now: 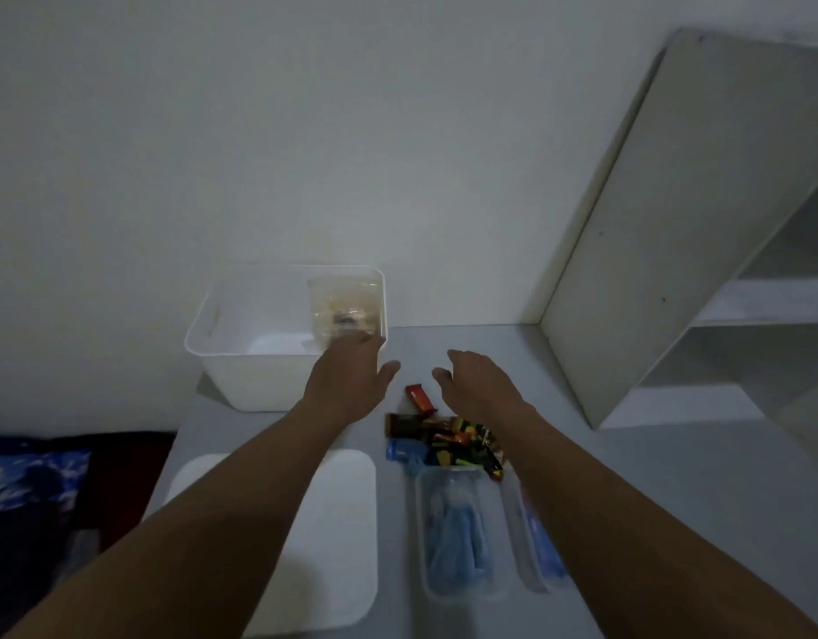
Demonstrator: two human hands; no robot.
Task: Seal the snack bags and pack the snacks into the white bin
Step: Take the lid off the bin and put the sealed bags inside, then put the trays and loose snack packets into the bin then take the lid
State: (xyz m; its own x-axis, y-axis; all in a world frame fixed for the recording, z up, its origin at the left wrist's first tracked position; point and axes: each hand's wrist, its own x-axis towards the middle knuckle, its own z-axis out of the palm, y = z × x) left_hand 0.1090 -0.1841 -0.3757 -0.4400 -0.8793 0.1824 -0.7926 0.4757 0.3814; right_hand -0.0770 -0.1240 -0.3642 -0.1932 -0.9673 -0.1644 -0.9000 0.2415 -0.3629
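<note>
The white bin (241,375) stands at the table's far left against the wall. Inside it, a clear snack bag (345,306) leans upright against the right wall. My left hand (352,380) hovers at the bin's near right corner, fingers spread, just below that bag and holding nothing. My right hand (478,380) is open above the table, to the right of a small red-brown snack bar (420,398). A pile of colourful wrapped snacks (448,442) lies between my forearms.
A white lid (338,541) lies flat near the front, partly under my left forearm. A clear tub of blue items (458,532) and a blue-and-white packet (536,541) sit right of it. A white shelf unit (674,232) rises at the right.
</note>
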